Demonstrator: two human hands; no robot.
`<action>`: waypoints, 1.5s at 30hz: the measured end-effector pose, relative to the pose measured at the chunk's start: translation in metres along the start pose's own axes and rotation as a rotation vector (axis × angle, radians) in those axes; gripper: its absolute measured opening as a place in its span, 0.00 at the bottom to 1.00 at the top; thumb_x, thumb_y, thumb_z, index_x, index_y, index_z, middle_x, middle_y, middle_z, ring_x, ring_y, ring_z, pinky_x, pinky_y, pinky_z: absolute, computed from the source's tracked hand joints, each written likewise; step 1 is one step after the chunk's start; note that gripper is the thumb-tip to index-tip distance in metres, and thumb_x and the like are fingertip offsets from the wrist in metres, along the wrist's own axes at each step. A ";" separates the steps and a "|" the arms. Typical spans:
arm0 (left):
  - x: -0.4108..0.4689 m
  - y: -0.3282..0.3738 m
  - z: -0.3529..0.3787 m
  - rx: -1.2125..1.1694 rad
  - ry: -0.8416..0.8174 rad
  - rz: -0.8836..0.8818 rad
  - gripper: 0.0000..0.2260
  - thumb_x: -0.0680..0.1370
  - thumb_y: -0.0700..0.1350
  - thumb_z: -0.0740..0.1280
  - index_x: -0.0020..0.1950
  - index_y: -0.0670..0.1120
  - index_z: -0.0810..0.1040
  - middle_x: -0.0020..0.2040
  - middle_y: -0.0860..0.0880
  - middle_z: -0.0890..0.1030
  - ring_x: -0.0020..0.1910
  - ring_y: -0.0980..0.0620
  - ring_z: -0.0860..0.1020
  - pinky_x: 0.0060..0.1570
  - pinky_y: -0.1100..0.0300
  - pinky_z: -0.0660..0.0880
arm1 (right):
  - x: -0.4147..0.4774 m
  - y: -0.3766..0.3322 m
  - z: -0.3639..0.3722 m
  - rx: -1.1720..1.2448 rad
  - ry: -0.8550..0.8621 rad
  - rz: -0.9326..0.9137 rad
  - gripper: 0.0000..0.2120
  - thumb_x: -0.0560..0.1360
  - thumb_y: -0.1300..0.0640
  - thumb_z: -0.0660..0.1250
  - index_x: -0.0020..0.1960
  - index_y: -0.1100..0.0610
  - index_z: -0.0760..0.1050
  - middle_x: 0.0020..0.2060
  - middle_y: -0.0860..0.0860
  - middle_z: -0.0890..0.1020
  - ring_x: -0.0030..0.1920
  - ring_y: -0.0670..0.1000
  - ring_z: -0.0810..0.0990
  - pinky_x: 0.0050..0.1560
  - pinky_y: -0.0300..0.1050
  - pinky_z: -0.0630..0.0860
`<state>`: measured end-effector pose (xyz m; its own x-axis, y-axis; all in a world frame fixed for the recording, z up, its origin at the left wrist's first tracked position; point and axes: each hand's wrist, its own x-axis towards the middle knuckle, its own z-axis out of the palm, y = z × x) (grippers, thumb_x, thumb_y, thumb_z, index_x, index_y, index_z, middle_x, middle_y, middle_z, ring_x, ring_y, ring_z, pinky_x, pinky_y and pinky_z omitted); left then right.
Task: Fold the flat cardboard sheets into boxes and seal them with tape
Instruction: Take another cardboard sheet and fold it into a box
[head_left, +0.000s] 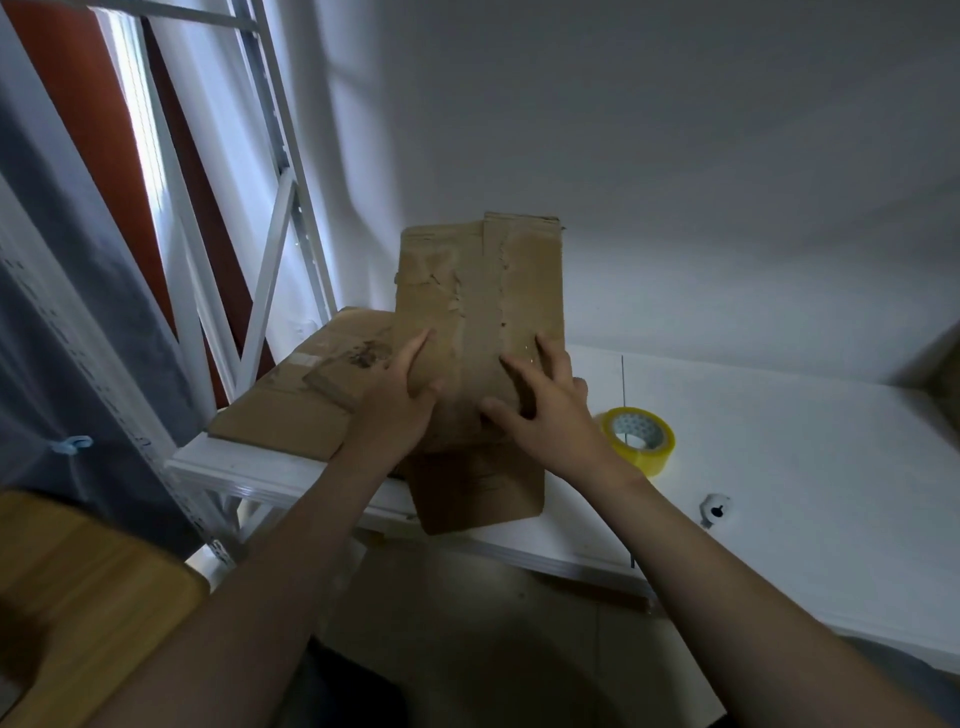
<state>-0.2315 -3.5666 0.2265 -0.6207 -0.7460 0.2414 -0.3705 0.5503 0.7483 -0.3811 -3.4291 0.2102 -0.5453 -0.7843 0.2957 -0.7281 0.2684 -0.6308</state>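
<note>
Left hand (402, 395): fingers loosely open, gripping the left edge of the cardboard sheet (478, 322), thumb on its front face.
Right hand (540, 410): fingers spread, pressed flat on the sheet's lower right.
Cardboard sheet: upright above the tabletop (779, 467), long axis vertical, worn face with old tape toward the camera.
Flat cardboard (301, 400): lying left, beneath it.
Tape roll (639, 439): right, apart.
</note>
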 end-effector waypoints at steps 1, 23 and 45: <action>0.003 0.001 0.001 0.003 0.031 0.003 0.28 0.80 0.50 0.66 0.78 0.62 0.61 0.75 0.45 0.69 0.72 0.44 0.69 0.69 0.49 0.68 | 0.002 -0.003 -0.001 0.003 -0.002 -0.009 0.32 0.74 0.34 0.69 0.75 0.40 0.65 0.80 0.42 0.49 0.75 0.61 0.55 0.72 0.59 0.63; 0.036 0.009 0.014 0.066 0.009 -0.133 0.36 0.68 0.64 0.77 0.71 0.58 0.66 0.71 0.47 0.55 0.71 0.40 0.63 0.68 0.44 0.69 | 0.009 0.017 -0.052 -0.068 -0.221 0.030 0.25 0.73 0.35 0.70 0.68 0.39 0.71 0.76 0.43 0.60 0.76 0.57 0.52 0.73 0.55 0.60; 0.039 0.042 0.016 0.254 -0.102 -0.020 0.44 0.68 0.68 0.73 0.79 0.54 0.61 0.74 0.42 0.64 0.72 0.37 0.66 0.66 0.42 0.68 | -0.075 0.055 -0.073 -0.115 -0.347 0.166 0.52 0.66 0.44 0.79 0.79 0.35 0.49 0.80 0.42 0.42 0.81 0.58 0.45 0.77 0.61 0.58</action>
<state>-0.2819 -3.5667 0.2574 -0.6731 -0.7230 0.1555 -0.5365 0.6222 0.5701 -0.4104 -3.3144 0.2058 -0.5012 -0.8620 -0.0761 -0.6940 0.4529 -0.5597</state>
